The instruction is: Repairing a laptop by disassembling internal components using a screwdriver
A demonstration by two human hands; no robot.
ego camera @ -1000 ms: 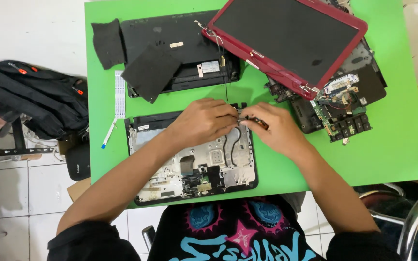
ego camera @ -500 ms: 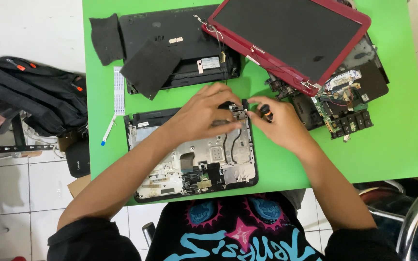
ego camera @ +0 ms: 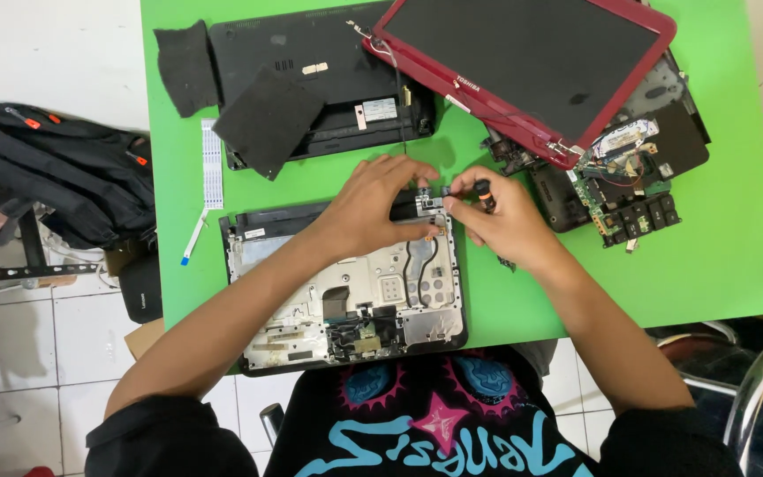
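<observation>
Head view, left hand [ego camera: 373, 208]: grip narrow, fingertips pressed on the upper right corner of the laptop base [ego camera: 346, 287], frame centre.
Right hand [ego camera: 509, 225]: grip closed around a small screwdriver [ego camera: 484, 189], just beside that corner.
Label: white rectangle [ego camera: 380, 109] on the black bottom cover [ego camera: 328, 62], upper centre.
Surroundings: red screen lid [ego camera: 523, 62] upper right; green surface [ego camera: 708, 256].
</observation>
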